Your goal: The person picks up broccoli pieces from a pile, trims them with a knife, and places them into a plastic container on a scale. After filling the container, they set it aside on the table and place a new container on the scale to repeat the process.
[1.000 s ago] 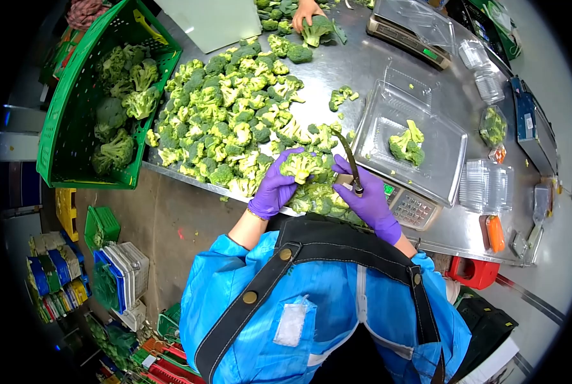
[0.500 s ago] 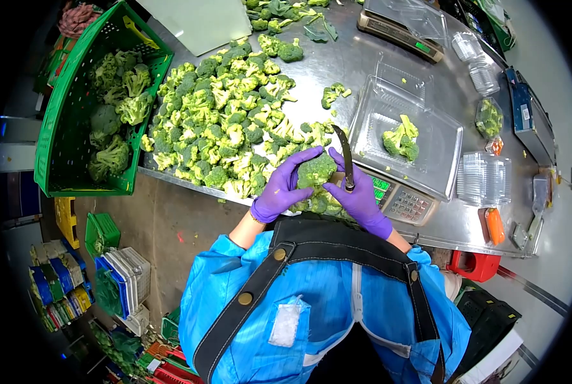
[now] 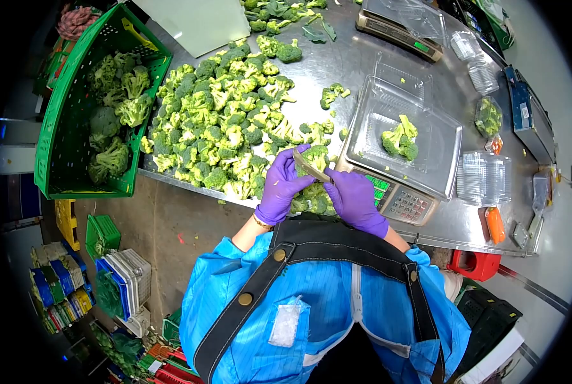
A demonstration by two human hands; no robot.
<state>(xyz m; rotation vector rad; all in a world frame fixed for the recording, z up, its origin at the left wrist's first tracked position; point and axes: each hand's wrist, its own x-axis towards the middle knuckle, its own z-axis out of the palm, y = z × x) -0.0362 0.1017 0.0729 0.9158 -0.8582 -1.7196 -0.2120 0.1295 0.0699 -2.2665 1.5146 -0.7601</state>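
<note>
Both hands wear purple gloves. My left hand (image 3: 279, 191) is closed around a head of broccoli (image 3: 316, 155) in front of my apron. In my right hand (image 3: 354, 197) I grip a knife (image 3: 307, 166), its blade lying across the broccoli toward my left fingers. The blade partly covers the broccoli, and its handle is mostly hidden by my fingers. More broccoli (image 3: 313, 200) lies below my hands, near the apron's edge. A large pile of cut florets (image 3: 215, 121) spreads over the metal table to the left.
A weighing scale (image 3: 409, 203) carries a clear plastic tray (image 3: 363, 146) with a broccoli piece (image 3: 400, 137) in it. At left, a green crate (image 3: 58, 144) holds broccoli heads. Stacked clear containers (image 3: 484, 179) and an orange-coloured item (image 3: 494, 225) are at right. Farther back is another scale (image 3: 398, 35).
The knife has swung from pointing up and away to lying across the broccoli. My right hand has turned and moved slightly, while the left still holds the broccoli.
</note>
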